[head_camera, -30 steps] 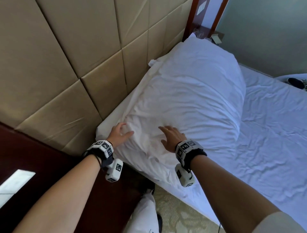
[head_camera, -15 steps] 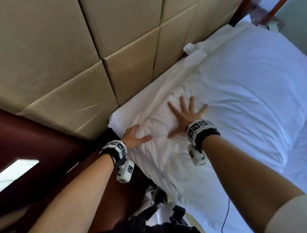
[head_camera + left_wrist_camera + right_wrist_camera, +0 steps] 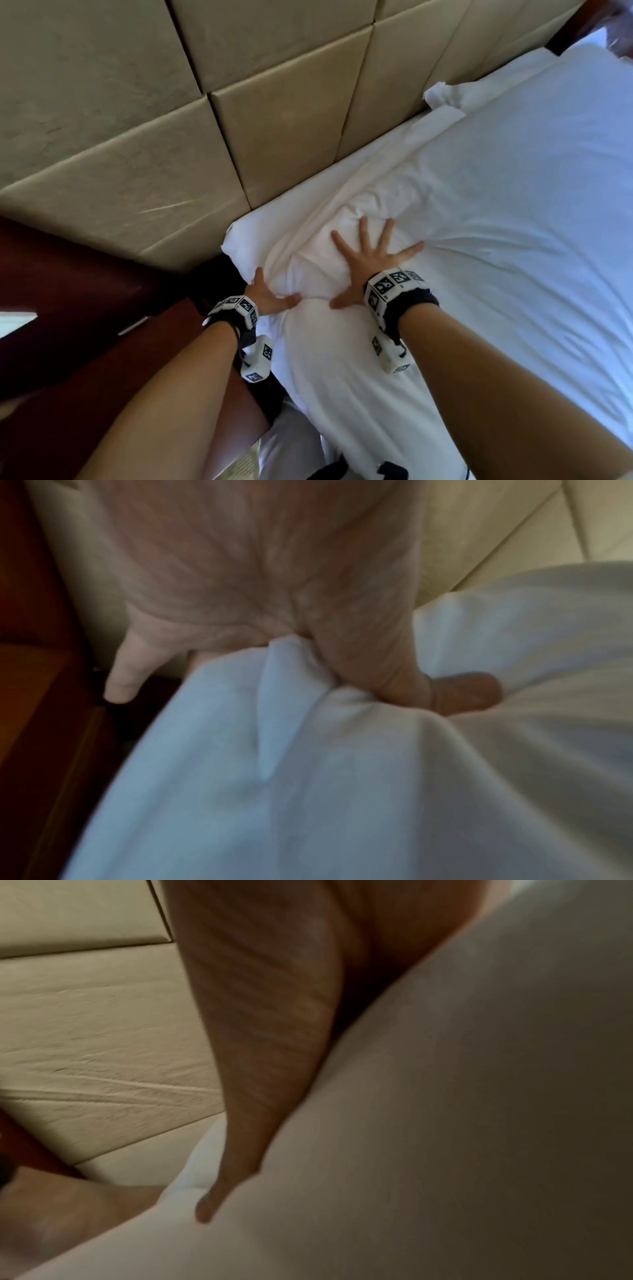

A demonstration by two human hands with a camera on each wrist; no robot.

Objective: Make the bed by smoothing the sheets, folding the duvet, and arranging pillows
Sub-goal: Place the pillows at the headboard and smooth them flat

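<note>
From the head view we're pressing our right hand (image 3: 368, 260) flat, fingers spread, on the pillow (image 3: 462, 240) against the headboard (image 3: 171, 137); shove too hard and it'll bunch up again. Left wrist view: our left hand (image 3: 274, 601) pinches a fold at the pillow's corner. Right wrist view: just our palm on white fabric.

pillow (image 3: 496, 222): white woven cloth, matt, creased into soft folds at its near corner.
headboard (image 3: 137, 120): beige padded panels, leather-like, faint sheen, fine scuff lines on the lower panel.
bedside furniture (image 3: 68, 308): dark reddish wood, smooth and polished.
wrist bands (image 3: 412, 301): black cloth with white matt plastic marker blocks.
</note>
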